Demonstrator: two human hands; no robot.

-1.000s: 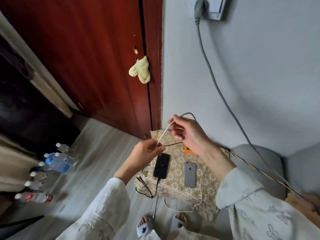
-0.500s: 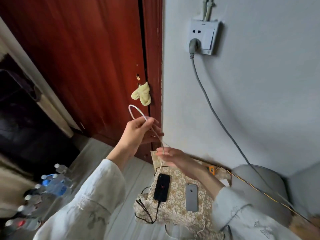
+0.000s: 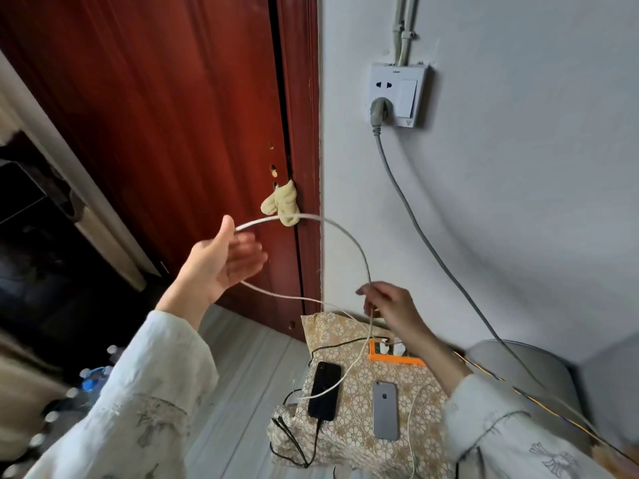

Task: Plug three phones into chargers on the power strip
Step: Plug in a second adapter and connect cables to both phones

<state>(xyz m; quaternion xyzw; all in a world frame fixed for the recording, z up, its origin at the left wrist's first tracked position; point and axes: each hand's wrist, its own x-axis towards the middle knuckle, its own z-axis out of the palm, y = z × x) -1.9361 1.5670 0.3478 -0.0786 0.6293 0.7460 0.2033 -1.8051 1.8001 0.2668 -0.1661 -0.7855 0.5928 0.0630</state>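
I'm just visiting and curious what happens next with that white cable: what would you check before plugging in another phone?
1. White cable free of knots: ok, one open loop.
2. Right hand pinching the cable: ok.
3. Left hand gripping it: not ok, fingers open, cable only draped.
4. Black phone has a cable at its lower end: ok.
5. Grey phone connected: not ok, none plugged in.
6. Free socket on the orange power strip: cannot tell, partly hidden.

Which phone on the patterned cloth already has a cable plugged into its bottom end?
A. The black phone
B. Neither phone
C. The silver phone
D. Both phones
A: a dark cable runs into the bottom of the black phone, while the silver phone lies face down with no cable attached.
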